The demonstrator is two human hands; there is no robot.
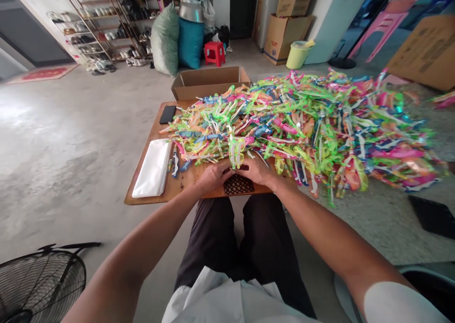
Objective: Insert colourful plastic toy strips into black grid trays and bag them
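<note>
My left hand [214, 176] and my right hand [257, 170] meet at the table's front edge, fingers bent and close together. Between their fingertips stands a translucent yellow-green plastic toy [236, 153] with a white strip; both hands appear closed on its lower end. Its exact kind is not clear. Just under the fingers lies a black lattice-patterned mat [239, 186]. Right behind the hands rises a large heap of similar bright plastic toys [295, 119] in green, pink, blue and orange. A few loose blue and white ones [175, 163] lie left of my left hand.
On the wooden table [192, 178] lie a stack of clear plastic bags [152, 167] and a black phone [168, 114]. An open cardboard box [211, 82] stands behind. The heap spills past the table's right side. A black fan [42, 285] is at lower left.
</note>
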